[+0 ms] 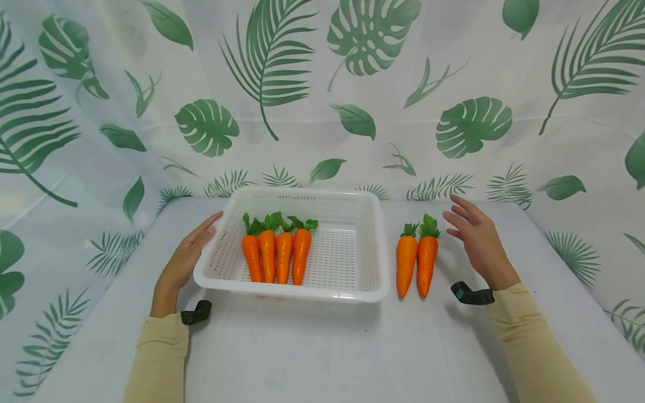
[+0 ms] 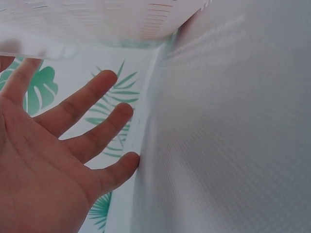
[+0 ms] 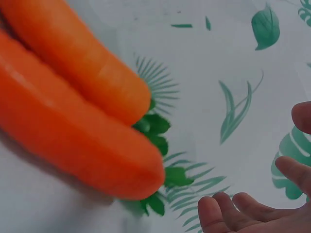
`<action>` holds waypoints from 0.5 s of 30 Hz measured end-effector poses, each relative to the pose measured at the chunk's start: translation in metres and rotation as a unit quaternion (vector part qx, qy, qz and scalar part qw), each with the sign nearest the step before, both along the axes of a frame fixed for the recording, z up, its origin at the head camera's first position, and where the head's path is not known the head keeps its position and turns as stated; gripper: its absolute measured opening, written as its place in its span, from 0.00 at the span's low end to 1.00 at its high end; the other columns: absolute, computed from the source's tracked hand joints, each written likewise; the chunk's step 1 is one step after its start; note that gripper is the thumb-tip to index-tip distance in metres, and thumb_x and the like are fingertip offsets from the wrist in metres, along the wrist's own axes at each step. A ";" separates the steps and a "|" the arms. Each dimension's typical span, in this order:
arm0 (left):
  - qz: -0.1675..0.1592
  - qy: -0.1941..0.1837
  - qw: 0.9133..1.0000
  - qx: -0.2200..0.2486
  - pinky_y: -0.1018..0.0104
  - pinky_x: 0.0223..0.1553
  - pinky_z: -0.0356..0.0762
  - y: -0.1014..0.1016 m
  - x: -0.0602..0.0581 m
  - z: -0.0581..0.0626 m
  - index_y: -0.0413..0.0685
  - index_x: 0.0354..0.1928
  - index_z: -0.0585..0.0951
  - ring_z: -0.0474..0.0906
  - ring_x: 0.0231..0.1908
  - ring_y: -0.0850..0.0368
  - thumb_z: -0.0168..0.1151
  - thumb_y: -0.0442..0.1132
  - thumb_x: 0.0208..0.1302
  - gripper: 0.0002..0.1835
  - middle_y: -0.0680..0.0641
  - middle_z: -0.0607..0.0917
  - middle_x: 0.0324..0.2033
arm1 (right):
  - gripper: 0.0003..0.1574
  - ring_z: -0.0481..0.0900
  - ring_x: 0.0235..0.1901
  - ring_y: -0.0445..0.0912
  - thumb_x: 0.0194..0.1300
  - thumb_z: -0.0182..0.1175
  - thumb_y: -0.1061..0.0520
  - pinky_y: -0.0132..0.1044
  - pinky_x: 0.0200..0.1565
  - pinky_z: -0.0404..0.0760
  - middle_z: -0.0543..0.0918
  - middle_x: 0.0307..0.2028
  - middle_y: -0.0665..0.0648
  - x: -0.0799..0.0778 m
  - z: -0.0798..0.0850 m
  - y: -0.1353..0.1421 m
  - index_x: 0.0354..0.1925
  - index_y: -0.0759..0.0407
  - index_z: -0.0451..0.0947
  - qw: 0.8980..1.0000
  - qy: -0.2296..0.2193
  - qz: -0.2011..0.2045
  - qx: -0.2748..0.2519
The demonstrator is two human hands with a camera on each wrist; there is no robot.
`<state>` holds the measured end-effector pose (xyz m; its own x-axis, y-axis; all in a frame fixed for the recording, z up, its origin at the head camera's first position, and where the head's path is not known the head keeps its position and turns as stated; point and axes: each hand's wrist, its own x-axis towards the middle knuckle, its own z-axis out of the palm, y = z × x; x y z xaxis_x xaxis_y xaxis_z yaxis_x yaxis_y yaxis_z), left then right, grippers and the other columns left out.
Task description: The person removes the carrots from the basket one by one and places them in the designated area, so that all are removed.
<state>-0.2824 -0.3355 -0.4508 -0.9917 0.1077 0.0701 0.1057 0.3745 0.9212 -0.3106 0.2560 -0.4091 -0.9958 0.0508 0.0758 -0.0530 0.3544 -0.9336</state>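
A white plastic basket (image 1: 370, 252) stands left of centre on the table, with several orange carrots (image 1: 269, 257) side by side in its left half, green tops toward the back. My left hand (image 1: 186, 257) is at the basket's left rim. Its fingers are extended and spread in the left wrist view; the thumb side lies close to the rim, and contact is hard to tell. Two more carrots, a lighter one (image 1: 406, 266) and a deeper orange one (image 1: 426, 266), lie on the table right of the basket. Beside them hovers my right hand (image 1: 476, 240), fingers loosely extended, holding nothing.
A white-covered table (image 1: 302, 352) runs under everything. Behind it and along both sides hangs a white curtain (image 1: 302, 151) printed with green leaves. Each wrist wears a small black camera, one on the left (image 1: 197, 312) and one on the right (image 1: 471, 294).
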 end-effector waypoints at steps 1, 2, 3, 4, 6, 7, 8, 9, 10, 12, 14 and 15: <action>-0.001 0.001 1.000 0.001 0.69 0.49 0.82 0.000 0.000 0.000 0.64 0.87 0.56 0.76 0.57 0.51 0.41 0.58 0.88 0.32 0.41 0.64 0.81 | 0.46 0.58 0.78 0.65 0.84 0.50 0.37 0.61 0.72 0.66 0.51 0.84 0.66 0.000 0.003 -0.001 0.88 0.48 0.49 1.000 0.003 0.004 -0.004; -0.002 0.001 1.000 0.002 0.69 0.49 0.82 0.000 -0.001 0.000 0.64 0.87 0.56 0.76 0.57 0.51 0.41 0.58 0.88 0.32 0.41 0.64 0.81 | 0.45 0.58 0.78 0.65 0.84 0.51 0.37 0.60 0.73 0.66 0.52 0.84 0.65 -0.001 0.005 -0.003 0.88 0.47 0.49 1.000 0.005 0.008 -0.009; -0.002 0.001 1.000 0.001 0.69 0.49 0.82 -0.001 -0.001 0.000 0.64 0.87 0.55 0.76 0.57 0.51 0.41 0.58 0.88 0.32 0.41 0.64 0.81 | 0.45 0.58 0.78 0.64 0.84 0.51 0.38 0.59 0.73 0.66 0.52 0.84 0.65 -0.001 0.008 -0.005 0.88 0.47 0.49 1.000 0.008 0.013 -0.014; -0.002 0.000 1.000 0.001 0.69 0.49 0.82 -0.001 -0.001 0.000 0.64 0.87 0.56 0.76 0.58 0.51 0.41 0.58 0.88 0.32 0.41 0.64 0.81 | 0.44 0.59 0.77 0.63 0.84 0.51 0.38 0.59 0.73 0.66 0.52 0.84 0.65 -0.002 0.010 -0.006 0.88 0.46 0.50 1.000 0.010 0.017 -0.022; -0.002 0.000 1.000 0.002 0.69 0.49 0.82 0.000 0.000 0.000 0.64 0.87 0.56 0.75 0.58 0.50 0.41 0.59 0.88 0.32 0.42 0.64 0.81 | 0.44 0.59 0.77 0.63 0.85 0.51 0.39 0.59 0.73 0.65 0.53 0.83 0.66 -0.002 0.016 -0.011 0.88 0.46 0.50 0.999 0.012 0.028 -0.037; -0.002 -0.001 1.000 0.003 0.69 0.49 0.82 0.000 0.000 0.000 0.64 0.87 0.56 0.75 0.58 0.50 0.41 0.59 0.88 0.33 0.42 0.64 0.81 | 0.44 0.60 0.76 0.63 0.85 0.51 0.39 0.59 0.74 0.65 0.54 0.83 0.66 -0.003 0.018 -0.014 0.87 0.47 0.50 0.998 0.014 0.033 -0.042; -0.003 -0.001 1.000 0.005 0.69 0.50 0.82 0.000 0.000 0.000 0.63 0.87 0.56 0.75 0.58 0.49 0.41 0.59 0.88 0.33 0.42 0.64 0.80 | 0.44 0.61 0.76 0.63 0.85 0.51 0.39 0.59 0.74 0.65 0.54 0.83 0.67 -0.003 0.020 -0.017 0.87 0.48 0.50 0.998 0.015 0.037 -0.046; -0.003 -0.001 1.000 0.005 0.69 0.50 0.82 0.000 0.000 0.000 0.63 0.87 0.56 0.75 0.59 0.49 0.41 0.59 0.87 0.33 0.42 0.64 0.81 | 0.44 0.61 0.76 0.63 0.85 0.50 0.39 0.60 0.74 0.64 0.55 0.83 0.67 -0.003 0.022 -0.020 0.87 0.49 0.50 0.998 0.018 0.042 -0.050; -0.003 -0.001 1.000 0.005 0.69 0.50 0.82 0.000 0.000 0.000 0.63 0.87 0.56 0.75 0.59 0.49 0.41 0.59 0.87 0.33 0.42 0.64 0.81 | 0.44 0.61 0.76 0.64 0.86 0.50 0.39 0.60 0.74 0.64 0.54 0.83 0.67 -0.004 0.025 -0.023 0.87 0.51 0.49 0.997 0.018 0.047 -0.052; -0.003 -0.001 1.000 0.005 0.69 0.50 0.82 0.000 0.000 0.000 0.63 0.87 0.56 0.75 0.59 0.49 0.41 0.59 0.87 0.33 0.42 0.64 0.81 | 0.45 0.61 0.77 0.65 0.86 0.48 0.39 0.61 0.74 0.63 0.53 0.83 0.67 -0.005 0.029 -0.030 0.87 0.52 0.48 0.997 0.019 0.055 -0.055; -0.004 0.001 1.000 0.007 0.69 0.50 0.81 0.000 0.001 0.001 0.62 0.87 0.56 0.75 0.59 0.50 0.42 0.59 0.87 0.33 0.42 0.64 0.81 | 0.44 0.60 0.77 0.66 0.86 0.48 0.39 0.61 0.74 0.62 0.52 0.84 0.66 -0.006 0.033 -0.037 0.87 0.53 0.48 0.996 0.019 0.065 -0.064; -0.004 0.002 1.000 0.007 0.69 0.51 0.81 0.000 0.001 0.001 0.62 0.87 0.56 0.75 0.59 0.50 0.42 0.59 0.87 0.33 0.42 0.64 0.81 | 0.45 0.60 0.77 0.66 0.86 0.49 0.39 0.61 0.75 0.61 0.52 0.84 0.66 -0.007 0.035 -0.041 0.87 0.53 0.48 0.995 0.019 0.070 -0.070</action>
<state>-0.2815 -0.3356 -0.4496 -0.9906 0.1143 0.0749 0.1117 0.3615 0.9257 -0.3175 0.2149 -0.3738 -0.9904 -0.0758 0.1153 -0.1288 0.2069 -0.9699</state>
